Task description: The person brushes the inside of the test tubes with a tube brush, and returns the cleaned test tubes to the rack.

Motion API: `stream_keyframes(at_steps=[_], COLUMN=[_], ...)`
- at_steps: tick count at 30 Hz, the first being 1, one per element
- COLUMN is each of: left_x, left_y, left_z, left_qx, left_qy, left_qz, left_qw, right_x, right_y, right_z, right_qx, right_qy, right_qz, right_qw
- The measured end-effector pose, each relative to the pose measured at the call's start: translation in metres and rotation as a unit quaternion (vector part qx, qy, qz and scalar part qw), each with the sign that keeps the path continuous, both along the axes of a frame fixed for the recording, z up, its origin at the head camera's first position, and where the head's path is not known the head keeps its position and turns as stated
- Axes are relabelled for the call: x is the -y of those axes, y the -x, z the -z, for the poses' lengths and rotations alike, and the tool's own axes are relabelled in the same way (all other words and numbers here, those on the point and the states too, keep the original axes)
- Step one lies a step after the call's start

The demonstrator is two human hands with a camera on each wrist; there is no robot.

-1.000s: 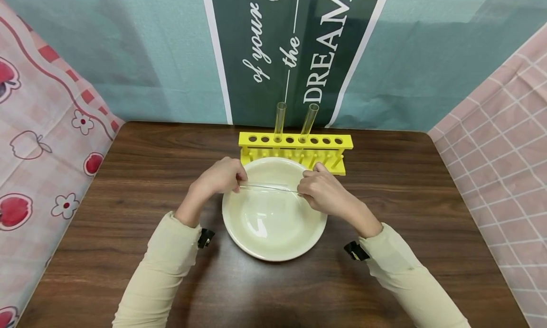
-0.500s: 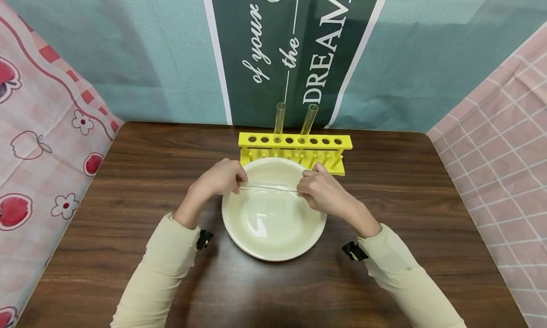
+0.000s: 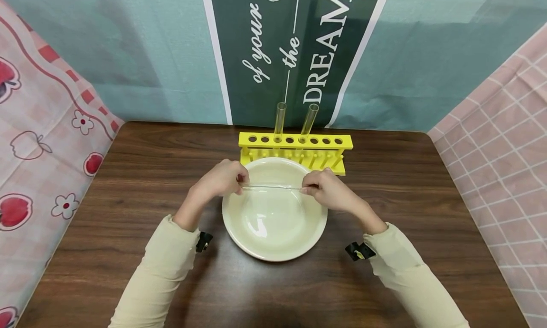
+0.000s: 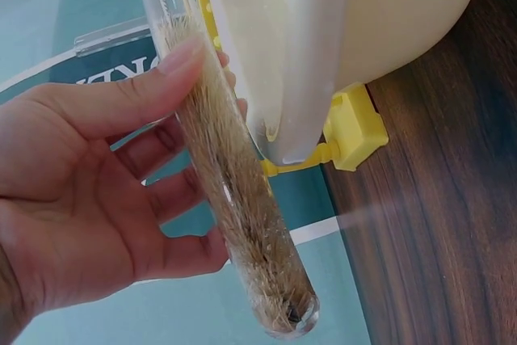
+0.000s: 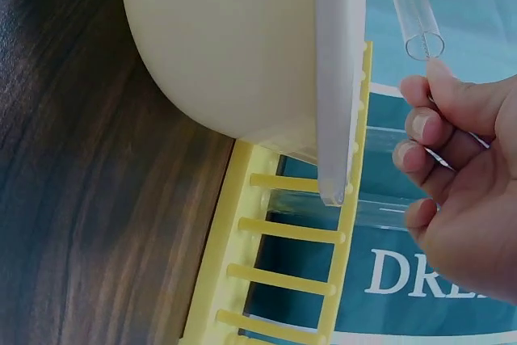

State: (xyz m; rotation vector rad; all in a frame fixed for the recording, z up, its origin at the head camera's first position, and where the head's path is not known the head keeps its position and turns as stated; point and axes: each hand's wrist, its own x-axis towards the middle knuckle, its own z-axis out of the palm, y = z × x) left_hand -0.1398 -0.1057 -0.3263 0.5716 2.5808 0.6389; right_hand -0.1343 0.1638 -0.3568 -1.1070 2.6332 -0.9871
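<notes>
My left hand (image 3: 221, 177) grips a clear glass test tube (image 4: 279, 268) held level across the far part of a cream basin (image 3: 273, 233). Inside the tube's rounded end sit the tan bristles of a test tube brush (image 4: 218, 147), as the left wrist view shows. Thumb and fingers wrap the tube around the bristle section. At the tube's open mouth, my right hand (image 3: 331, 190) pinches the brush's thin twisted wire between thumb and forefinger. In the right wrist view the right fingertips (image 5: 436, 70) are right by the rim of the mouth.
Behind the basin stands a yellow test tube rack (image 3: 295, 140), with two clear test tubes (image 3: 279, 121) upright in it. The basin overlaps the rack's front. Everything rests on a dark wooden table (image 3: 149, 166), with cloth hangings at the back and both sides.
In the last half second my right hand has shifted slightly to the right and turned, its fingers now at the tube's mouth. The left hand, tube, basin and rack stay nearly in place.
</notes>
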Motion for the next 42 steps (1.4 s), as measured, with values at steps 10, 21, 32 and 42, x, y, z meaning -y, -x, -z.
stream_keyframes(at_steps=[10,21,32,42], left_x=[-0.004,-0.007,-0.011,-0.014], left_y=[-0.004,-0.007,-0.016,-0.019], left_z=[0.004,0.005,0.011,0.012], left_qx=[-0.011,-0.019,-0.089,-0.115], left_qy=[0.002,0.017,0.003,0.000], left_qz=[-0.016,-0.034,-0.039,-0.049], left_qw=[0.9998,0.9991,0.9953,0.9922], right_x=[-0.003,0.000,-0.006,-0.010], right_y=[0.005,0.009,0.010,0.014], right_z=[-0.002,-0.005,-0.008,-0.005], right_qx=[0.220,0.288,0.322,0.346], right_qy=[0.017,0.011,0.023,0.045], right_qz=[0.099,0.140,0.138,0.139], right_qw=[0.970,0.947,0.936,0.927])
